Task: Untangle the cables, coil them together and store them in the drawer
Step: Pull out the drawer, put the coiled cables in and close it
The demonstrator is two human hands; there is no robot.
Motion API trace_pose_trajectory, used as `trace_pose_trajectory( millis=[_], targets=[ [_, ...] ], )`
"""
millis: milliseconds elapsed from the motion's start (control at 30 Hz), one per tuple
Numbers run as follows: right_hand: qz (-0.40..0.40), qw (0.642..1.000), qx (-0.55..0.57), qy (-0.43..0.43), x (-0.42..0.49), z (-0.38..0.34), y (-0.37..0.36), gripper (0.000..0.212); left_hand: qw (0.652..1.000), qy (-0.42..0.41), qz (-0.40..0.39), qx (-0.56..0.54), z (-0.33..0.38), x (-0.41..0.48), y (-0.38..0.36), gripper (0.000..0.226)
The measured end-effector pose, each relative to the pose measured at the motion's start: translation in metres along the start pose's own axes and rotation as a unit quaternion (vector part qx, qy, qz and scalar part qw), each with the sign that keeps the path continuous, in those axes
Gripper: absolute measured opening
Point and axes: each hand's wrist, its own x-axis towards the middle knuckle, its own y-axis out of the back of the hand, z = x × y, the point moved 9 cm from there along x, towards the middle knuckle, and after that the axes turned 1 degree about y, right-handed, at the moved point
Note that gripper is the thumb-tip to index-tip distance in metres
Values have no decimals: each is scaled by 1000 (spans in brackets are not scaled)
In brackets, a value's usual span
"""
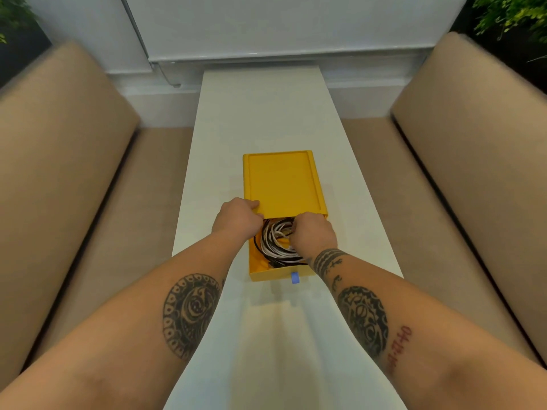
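1. Head view: a long white worktop [266, 113] runs away from the person, with a beige upholstered bench on the left [59, 149] and another on the right [473, 137].
2. A yellow casing [282, 179] lies flat on the worktop, its top a shallow recessed panel.
3. A yellow drawer [266, 274] is pulled part-way out of the casing toward the person. A small blue pull tab [295, 277] sticks out of its near front wall.
4. The cables [273, 248], black and white strands wound together in one loose coil, lie inside the open part of the drawer. The coil's far edge reaches under the casing's mouth, and its near loops sit close to the front wall.
5. The left hand [236, 217] is at the casing's near-left corner. Its thumb lies on the top panel and a curled finger sits at the mouth below, so it pinches that edge.
6. The right hand [313, 232] is over the right side of the drawer, knuckles up, with its fingers curled down onto the coil and holding its strands. The fingertips are partly hidden among the cables.
7. Both forearms are bare and tattooed, reaching in from the bottom corners of the view.
8. Beyond the worktop stands a white wall panel [281, 31], with green foliage [509, 13] in the upper right corner.
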Motion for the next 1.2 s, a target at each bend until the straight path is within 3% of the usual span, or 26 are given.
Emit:
trace_pose_trajectory(
  millis=[200,333,433,500,600,700,767,867,967,1067,1200],
  targets=[
    [40,995,81,30,-8,5,9,21,1000,5,-1,4,3,1,-2,48],
    [63,986,115,100,-23,-4,17,26,999,-12,2,31,10,2,-1,45],
    [131,974,61,177,-46,-13,29,22,998,-37,19,36,16,4,1,29],
    [153,967,16,203,-60,-8,27,21,996,-59,26,67,22,1,2,31],
    [133,965,11,224,-68,2,15,22,992,-77,24,101,24,0,2,34],
    [81,964,63,247,-68,4,12,44,992,-75,36,94,22,5,1,26],
    [56,955,25,290,-71,2,8,54,993,-67,37,95,22,8,3,19],
    [79,949,-26,305,-69,6,9,49,996,-47,19,79,20,15,6,30],
    [78,971,-6,226,-53,17,17,88,995,-32,1,94,14,23,4,26],
    [10,986,2,166,-38,25,13,125,991,-31,-9,128,16,27,3,33],
    [-59,986,-24,152,-23,25,10,136,987,-36,-12,159,16,32,5,27]
  ],
)
